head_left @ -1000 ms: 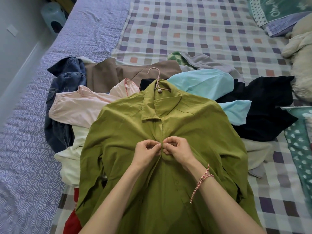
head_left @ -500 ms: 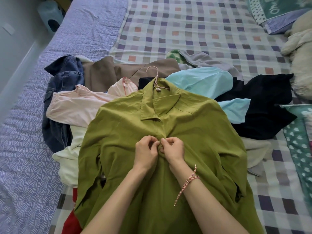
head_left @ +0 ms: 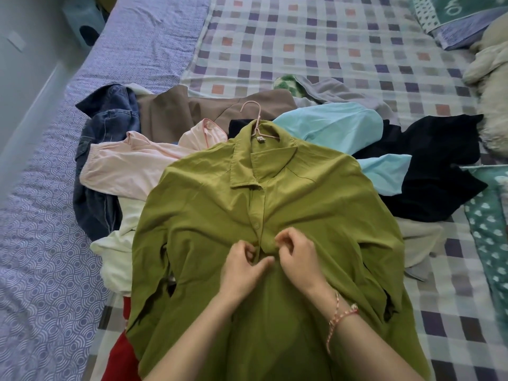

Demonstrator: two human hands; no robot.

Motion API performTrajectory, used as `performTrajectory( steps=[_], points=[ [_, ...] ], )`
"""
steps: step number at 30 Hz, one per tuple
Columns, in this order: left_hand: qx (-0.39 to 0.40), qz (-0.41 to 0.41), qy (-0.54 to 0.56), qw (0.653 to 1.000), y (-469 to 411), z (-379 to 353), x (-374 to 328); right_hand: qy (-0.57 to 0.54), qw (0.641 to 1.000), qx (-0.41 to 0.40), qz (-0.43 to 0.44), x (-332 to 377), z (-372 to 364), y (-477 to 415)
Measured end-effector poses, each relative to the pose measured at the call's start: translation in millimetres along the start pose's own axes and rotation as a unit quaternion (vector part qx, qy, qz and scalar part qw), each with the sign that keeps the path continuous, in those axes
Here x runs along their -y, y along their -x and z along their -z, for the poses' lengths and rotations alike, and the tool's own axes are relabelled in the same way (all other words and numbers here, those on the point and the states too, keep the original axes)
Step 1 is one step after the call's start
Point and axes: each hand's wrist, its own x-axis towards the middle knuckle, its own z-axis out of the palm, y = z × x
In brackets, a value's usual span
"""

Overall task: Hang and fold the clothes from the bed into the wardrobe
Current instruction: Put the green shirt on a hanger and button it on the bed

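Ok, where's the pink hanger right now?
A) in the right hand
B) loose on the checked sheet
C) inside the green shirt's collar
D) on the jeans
C: the hook of the pink hanger pokes out at the collar of the green shirt, while the left hand and right hand pinch the shirt front lower down.

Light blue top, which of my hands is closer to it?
Right. The right hand pinches the front of the green shirt, below and slightly left of the light blue top; the left hand, also on the shirt, lies farther left.
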Motion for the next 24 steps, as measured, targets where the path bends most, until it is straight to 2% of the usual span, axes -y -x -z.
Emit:
performTrajectory(
  steps=[3,6,9,13,19,24],
  points=[
    [-0.04,-0.001,-0.071,0.997,10.2,-14.5,12.7,0.159,0.98,0.119,-0.008,-18.4,-10.1,24.0],
    [-0.063,0.015,-0.07,0.995,10.1,-18.2,14.1,0.245,0.952,0.158,-0.098,-39.4,-11.8,27.8],
    [-0.09,-0.016,-0.066,0.994,10.4,-17.5,12.3,0.203,0.968,0.116,-0.089,-45.4,-16.6,25.8],
    [-0.085,-0.006,-0.017,0.996,19.9,-18.7,13.1,0.129,0.991,-0.006,-0.038,-36.3,-26.0,17.9],
    [-0.021,0.034,0.053,0.998,37.6,-22.1,10.5,0.25,0.966,0.037,-0.05,-36.8,-34.3,-2.2],
    [-0.035,0.05,0.119,0.991,48.1,-20.0,5.5,0.285,0.957,0.031,-0.039,-39.4,-36.4,-5.5]
  ],
)
